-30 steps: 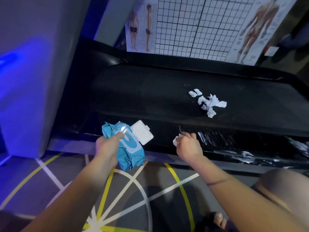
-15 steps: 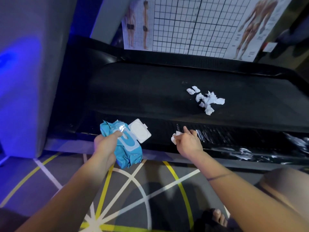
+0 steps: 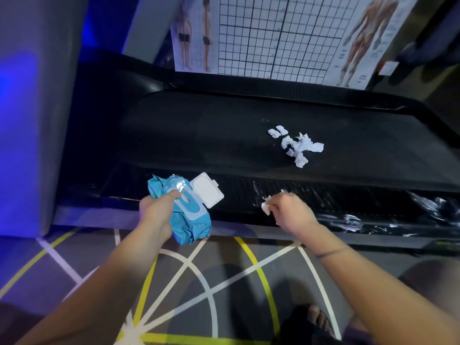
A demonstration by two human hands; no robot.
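1. Two bare hands work at the near edge of a black treadmill (image 3: 224, 135), seen from above.
2. The left hand (image 3: 159, 210) grips a blue wipes pack (image 3: 185, 212), fingers curled over its top and the thumb near the dispenser opening.
3. The pack is held in the air over the treadmill's side rail (image 3: 323, 197) and the floor. Its long axis runs from the upper left down toward the lower right, tilted.
4. Its white flip lid (image 3: 207, 190) stands open, hinged out to the right.
5. The right hand (image 3: 291, 212) pinches a small white wipe piece (image 3: 265, 206) between curled fingers, pressing it against the ribbed side rail.
6. Farther out on the belt lie crumpled white scraps (image 3: 296, 145), well apart from both hands.
7. Behind the treadmill leans an anatomy chart (image 3: 273, 36) with a grid.
8. The floor (image 3: 211, 282) shows yellow and white lines.
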